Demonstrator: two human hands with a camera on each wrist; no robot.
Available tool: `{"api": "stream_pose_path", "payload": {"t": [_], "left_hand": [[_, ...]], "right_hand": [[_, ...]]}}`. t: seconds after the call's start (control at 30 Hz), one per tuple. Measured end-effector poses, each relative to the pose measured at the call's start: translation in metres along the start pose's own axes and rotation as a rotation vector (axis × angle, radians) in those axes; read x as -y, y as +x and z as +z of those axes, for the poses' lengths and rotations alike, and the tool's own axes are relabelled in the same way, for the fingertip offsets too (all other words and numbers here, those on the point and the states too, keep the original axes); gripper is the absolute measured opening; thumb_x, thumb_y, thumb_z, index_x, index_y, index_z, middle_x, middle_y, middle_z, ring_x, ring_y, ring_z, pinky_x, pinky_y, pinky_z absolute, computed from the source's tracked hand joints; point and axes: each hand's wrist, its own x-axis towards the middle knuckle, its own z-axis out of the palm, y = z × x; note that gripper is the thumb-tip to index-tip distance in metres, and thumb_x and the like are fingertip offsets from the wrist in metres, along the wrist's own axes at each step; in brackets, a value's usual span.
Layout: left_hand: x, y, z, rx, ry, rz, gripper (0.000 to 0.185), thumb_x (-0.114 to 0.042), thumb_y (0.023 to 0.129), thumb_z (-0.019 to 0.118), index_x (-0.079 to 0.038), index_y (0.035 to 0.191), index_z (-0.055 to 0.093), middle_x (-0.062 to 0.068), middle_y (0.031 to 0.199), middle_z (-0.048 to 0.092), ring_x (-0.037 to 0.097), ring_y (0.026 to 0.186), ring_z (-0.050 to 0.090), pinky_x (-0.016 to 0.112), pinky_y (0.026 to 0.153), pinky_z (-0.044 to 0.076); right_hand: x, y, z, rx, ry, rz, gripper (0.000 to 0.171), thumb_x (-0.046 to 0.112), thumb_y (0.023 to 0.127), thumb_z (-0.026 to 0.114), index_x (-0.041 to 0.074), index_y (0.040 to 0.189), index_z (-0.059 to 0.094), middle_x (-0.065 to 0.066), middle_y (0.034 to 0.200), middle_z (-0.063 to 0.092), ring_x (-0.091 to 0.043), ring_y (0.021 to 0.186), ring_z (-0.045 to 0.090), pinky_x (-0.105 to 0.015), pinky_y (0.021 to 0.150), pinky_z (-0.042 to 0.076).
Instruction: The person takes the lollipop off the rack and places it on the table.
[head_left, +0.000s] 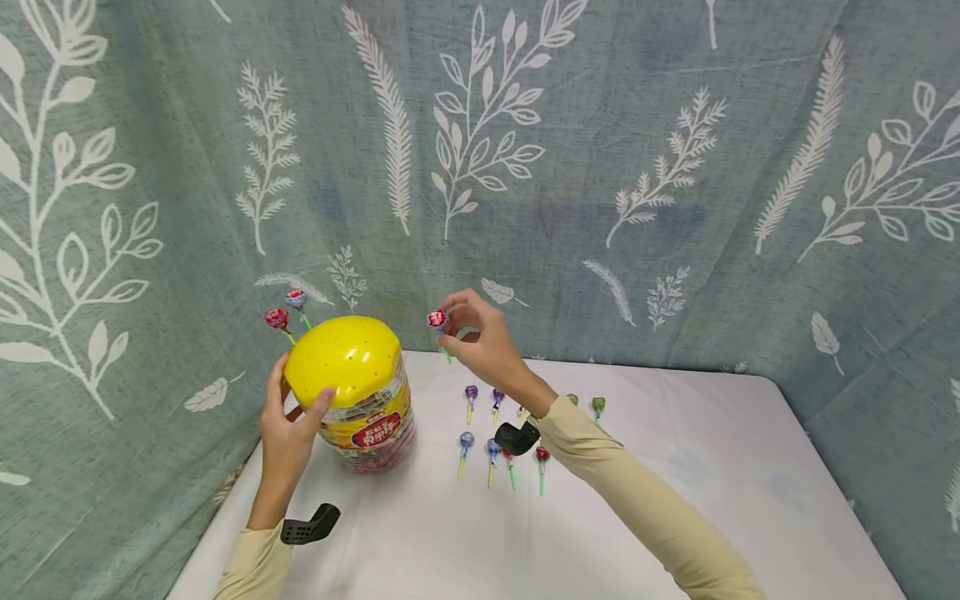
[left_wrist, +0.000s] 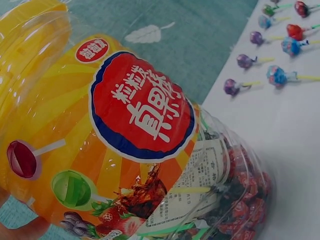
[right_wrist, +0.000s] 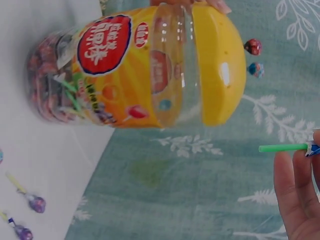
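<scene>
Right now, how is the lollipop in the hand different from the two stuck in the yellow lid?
The held lollipop is pinched by the right hand in the air beside the jar, while the two lid lollipops stand with their sticks in the yellow lid, free of any hand. The held one has a red head; the lid pair shows one red and one blue-and-red. All have green sticks.

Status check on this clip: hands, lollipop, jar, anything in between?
Left hand grips the jar at its yellow lid. Right hand pinches a red lollipop, raised beside the lid. Two lollipops stand in it. Nothing between.
</scene>
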Motion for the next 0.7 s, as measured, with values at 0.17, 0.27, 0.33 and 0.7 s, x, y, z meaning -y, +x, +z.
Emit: {"api": "stream_pose_path", "payload": {"t": [0.17, 0.27, 0.33, 0.7], "left_hand": [[0.022, 0.006, 0.000, -0.004, 0.002, -0.006, 0.078, -0.022, 0.085, 0.068, -0.024, 0.150, 0.025, -0.001, 0.149, 0.034, 0.020, 0.134, 0.032, 0.053, 0.095, 0.036], [0.033, 0.009, 0.000, -0.010, 0.002, 0.000, 0.078, -0.024, 0.085, 0.068, -0.029, 0.150, 0.024, -0.004, 0.148, 0.034, 0.018, 0.133, 0.032, 0.053, 0.094, 0.035], [0.037, 0.010, 0.001, -0.015, -0.001, 0.006, 0.078, -0.025, 0.085, 0.068, -0.031, 0.149, 0.024, -0.005, 0.148, 0.034, 0.017, 0.133, 0.032, 0.053, 0.094, 0.035], [0.037, 0.011, 0.002, -0.021, -0.006, 0.019, 0.076, -0.026, 0.086, 0.068, -0.030, 0.149, 0.026, -0.007, 0.146, 0.036, 0.015, 0.131, 0.033, 0.050, 0.093, 0.036]], "right_hand": [[-0.002, -0.014, -0.010, -0.020, 0.005, 0.032, 0.030, -0.013, 0.082, 0.059, -0.007, 0.110, 0.051, -0.023, 0.091, 0.061, -0.035, 0.079, 0.057, -0.029, 0.059, 0.048], [-0.003, -0.021, -0.016, -0.032, 0.004, 0.043, 0.030, -0.013, 0.083, 0.060, -0.008, 0.111, 0.052, -0.025, 0.091, 0.060, -0.036, 0.080, 0.057, -0.029, 0.060, 0.048], [-0.004, -0.026, -0.019, -0.038, 0.005, 0.046, 0.030, -0.013, 0.082, 0.061, -0.008, 0.111, 0.052, -0.026, 0.092, 0.060, -0.037, 0.080, 0.057, -0.029, 0.060, 0.048], [-0.013, -0.050, -0.036, -0.069, -0.023, 0.052, 0.031, -0.013, 0.082, 0.062, -0.009, 0.111, 0.052, -0.026, 0.092, 0.059, -0.037, 0.080, 0.057, -0.040, 0.064, 0.051]]}}
